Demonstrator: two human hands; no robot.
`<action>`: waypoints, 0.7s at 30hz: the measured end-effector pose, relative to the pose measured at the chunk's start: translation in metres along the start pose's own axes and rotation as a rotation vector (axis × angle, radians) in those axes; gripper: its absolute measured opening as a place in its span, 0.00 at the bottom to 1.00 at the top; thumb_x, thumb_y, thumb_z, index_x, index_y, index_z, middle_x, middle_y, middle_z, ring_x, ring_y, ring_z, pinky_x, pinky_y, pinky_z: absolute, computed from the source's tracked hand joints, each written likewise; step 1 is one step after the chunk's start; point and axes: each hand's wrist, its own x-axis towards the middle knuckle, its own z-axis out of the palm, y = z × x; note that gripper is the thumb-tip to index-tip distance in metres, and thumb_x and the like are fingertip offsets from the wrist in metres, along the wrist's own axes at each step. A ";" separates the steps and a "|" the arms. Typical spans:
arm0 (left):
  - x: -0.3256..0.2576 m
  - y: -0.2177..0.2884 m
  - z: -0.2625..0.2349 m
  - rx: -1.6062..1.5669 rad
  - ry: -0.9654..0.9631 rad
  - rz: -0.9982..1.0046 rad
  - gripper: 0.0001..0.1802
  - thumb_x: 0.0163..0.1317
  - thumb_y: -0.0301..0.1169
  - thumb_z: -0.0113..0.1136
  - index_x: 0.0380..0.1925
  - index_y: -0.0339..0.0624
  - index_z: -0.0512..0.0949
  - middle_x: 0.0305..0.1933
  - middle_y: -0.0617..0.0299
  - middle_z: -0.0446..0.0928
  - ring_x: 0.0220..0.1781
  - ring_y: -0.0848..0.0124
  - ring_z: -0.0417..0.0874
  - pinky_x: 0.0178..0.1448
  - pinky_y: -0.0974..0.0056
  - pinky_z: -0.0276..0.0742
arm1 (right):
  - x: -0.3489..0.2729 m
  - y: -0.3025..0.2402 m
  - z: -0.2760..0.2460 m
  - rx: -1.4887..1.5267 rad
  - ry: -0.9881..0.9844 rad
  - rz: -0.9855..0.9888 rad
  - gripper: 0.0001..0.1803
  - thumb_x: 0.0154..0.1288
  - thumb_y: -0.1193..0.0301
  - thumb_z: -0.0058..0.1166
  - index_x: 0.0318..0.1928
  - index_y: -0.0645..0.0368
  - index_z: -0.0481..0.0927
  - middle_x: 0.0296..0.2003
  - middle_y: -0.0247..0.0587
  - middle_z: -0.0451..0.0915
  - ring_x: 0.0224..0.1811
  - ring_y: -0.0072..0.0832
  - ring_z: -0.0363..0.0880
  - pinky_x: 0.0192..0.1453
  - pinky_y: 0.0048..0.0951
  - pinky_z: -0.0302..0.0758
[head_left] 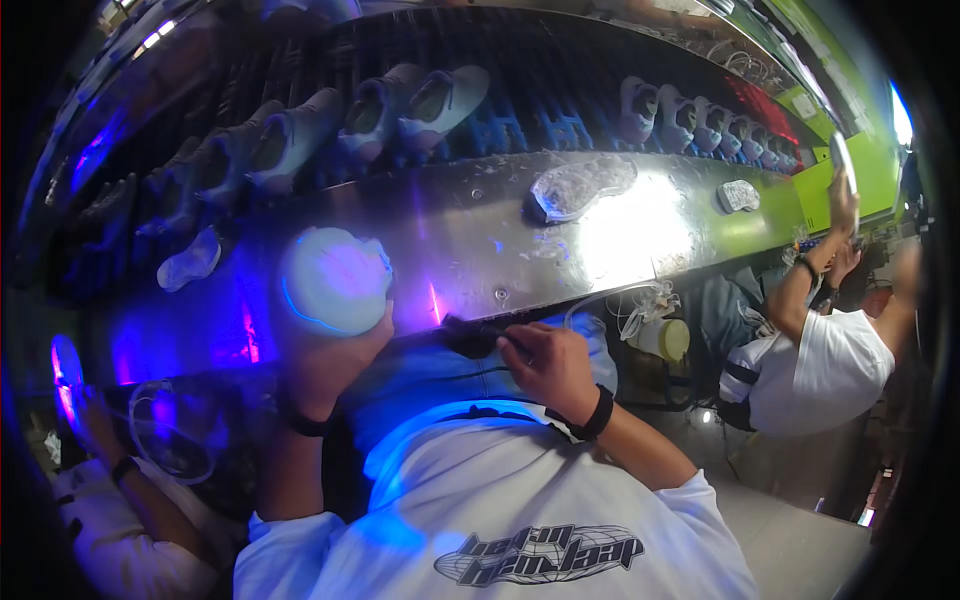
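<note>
Item: shoe sole [335, 280], pale, rounded at the visible end, glowing blue-white under the violet lamp. Location: held up at 9 o'clock of the picture's centre, in front of the near edge of the steel bench [470, 240], its broad face turned toward the camera.

Handling (judged): light, a moulded foam or rubber piece, somewhat flexible, not fragile; the smooth face may be slick if wet with coating. Best taken by the rim and underside, keeping fingers off the lit face.

Left hand [330, 365]: under the sole at its 6 o'clock, fingers curled and closed on its lower edge; a dark band on the wrist.

Right hand [550, 365]: at 3 o'clock of the sole, well apart from it, fingers pinched together on the handle of a small dark brush [470, 335], whose head points toward 9 o'clock. Dark wristband.

Surroundings, outward:
- A second sole [582, 187], clear and mottled, flat on the bench at 1 o'clock.
- A smaller sole [738, 195] farther along at 2 o'clock.
- Another pale sole [190, 262] at 9 o'clock, by the bench's left end.
- Row of shoe uppers [400, 105] on a dark conveyor behind the bench, 11 to 1 o'clock.
- Yellowish pot [665, 338] below the bench at 3 o'clock.
- Co-worker in white shirt [820, 370] at 3 o'clock, arm raised; another person's sleeve [110, 510] at 8 o'clock.
</note>
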 end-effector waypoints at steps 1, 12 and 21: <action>-0.001 -0.001 0.002 0.019 0.007 -0.006 0.39 0.45 0.28 0.82 0.60 0.35 0.77 0.58 0.52 0.83 0.61 0.61 0.85 0.67 0.54 0.79 | 0.000 -0.003 -0.003 0.038 -0.075 0.014 0.13 0.71 0.63 0.62 0.41 0.62 0.89 0.26 0.44 0.84 0.24 0.40 0.82 0.28 0.38 0.71; -0.040 0.017 0.002 0.269 0.070 0.213 0.35 0.52 0.34 0.73 0.63 0.43 0.76 0.63 0.50 0.79 0.69 0.50 0.77 0.79 0.36 0.61 | 0.045 -0.037 -0.027 1.269 -0.462 0.683 0.19 0.79 0.60 0.51 0.46 0.64 0.87 0.24 0.29 0.75 0.21 0.15 0.63 0.26 0.21 0.55; -0.082 0.002 0.012 0.395 0.007 0.151 0.38 0.54 0.39 0.76 0.62 0.40 0.70 0.61 0.49 0.77 0.67 0.47 0.78 0.81 0.31 0.56 | 0.050 -0.045 0.038 1.006 -0.208 0.432 0.14 0.79 0.64 0.59 0.39 0.63 0.87 0.25 0.24 0.75 0.24 0.09 0.63 0.26 0.19 0.57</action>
